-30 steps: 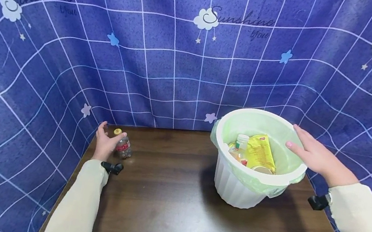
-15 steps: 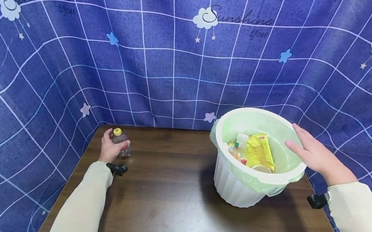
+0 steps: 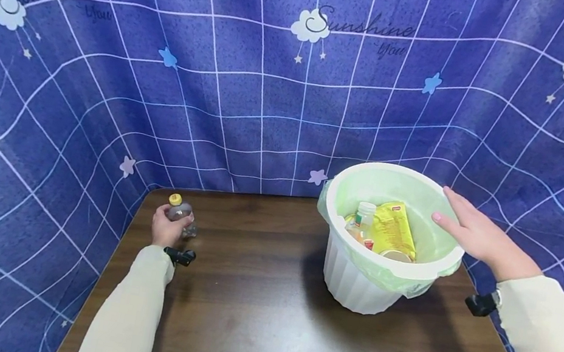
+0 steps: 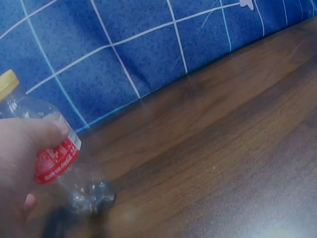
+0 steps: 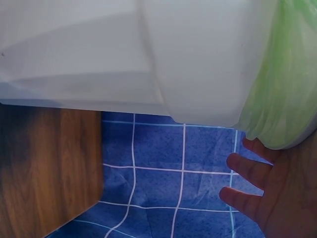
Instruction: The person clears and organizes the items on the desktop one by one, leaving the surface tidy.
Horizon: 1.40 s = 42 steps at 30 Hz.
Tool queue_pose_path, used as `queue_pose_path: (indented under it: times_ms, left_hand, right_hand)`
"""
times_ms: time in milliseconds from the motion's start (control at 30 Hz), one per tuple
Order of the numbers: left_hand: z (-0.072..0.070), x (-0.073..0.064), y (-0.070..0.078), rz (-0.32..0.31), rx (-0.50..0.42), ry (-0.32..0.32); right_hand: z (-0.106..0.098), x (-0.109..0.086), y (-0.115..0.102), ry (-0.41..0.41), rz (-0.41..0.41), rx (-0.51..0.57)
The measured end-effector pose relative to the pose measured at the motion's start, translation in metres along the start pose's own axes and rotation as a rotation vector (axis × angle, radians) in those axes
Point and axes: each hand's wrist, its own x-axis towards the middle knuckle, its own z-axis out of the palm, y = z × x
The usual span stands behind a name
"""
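At the far left of the table, my left hand (image 3: 166, 228) grips a clear plastic bottle (image 3: 182, 212) with a yellow cap. In the left wrist view the thumb lies across the red Coca-Cola label (image 4: 59, 161) of this bottle, which leans a little. Whether its base touches the table I cannot tell. My right hand (image 3: 478, 233) rests at the right rim of a white bin (image 3: 360, 274) with a pale green liner (image 3: 407, 190). Its fingers (image 5: 247, 171) stay straight and spread outside the bin in the right wrist view.
Inside the bin lie a yellow packet (image 3: 394, 231), a clear bottle (image 3: 365, 215) and a round lid-like thing (image 3: 397, 256). The brown wooden table (image 3: 241, 293) ends against a blue grid-patterned curtain (image 3: 283, 96) at the back and sides.
My left hand has moved right onto the bottle and closed round it. The bottle's cap has shifted slightly left. The right hand and the bin look the same.
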Motion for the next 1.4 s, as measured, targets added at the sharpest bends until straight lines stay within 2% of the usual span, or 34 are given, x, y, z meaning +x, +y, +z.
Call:
queue_pose_path:
  times_ms: [67, 300, 700, 867, 1067, 1400]
  left_hand:
    - [-0.001, 0.000, -0.001, -0.013, 0.007, 0.003]
    - [-0.003, 0.002, -0.003, 0.014, 0.027, 0.007]
    - [-0.008, 0.004, -0.001, -0.007, -0.018, -0.017]
    - [-0.005, 0.008, 0.005, 0.039, -0.050, -0.027]
    - [-0.001, 0.007, 0.028, 0.140, -0.096, -0.029]
    - [0.010, -0.001, 0.091, 0.304, -0.177, -0.065]
  right_hand:
    - [0.000, 0.000, 0.000, 0.002, -0.007, 0.001]
    - [0.001, 0.001, 0.004, 0.004, -0.020, -0.015]
    - [0.001, 0.001, 0.002, 0.003, -0.014, -0.018]
    - [0.001, 0.000, 0.002, 0.005, -0.013, -0.015]
    - [0.001, 0.000, 0.002, 0.003, -0.011, -0.012]
    - [0.000, 0.000, 0.000, 0.000, -0.009, -0.015]
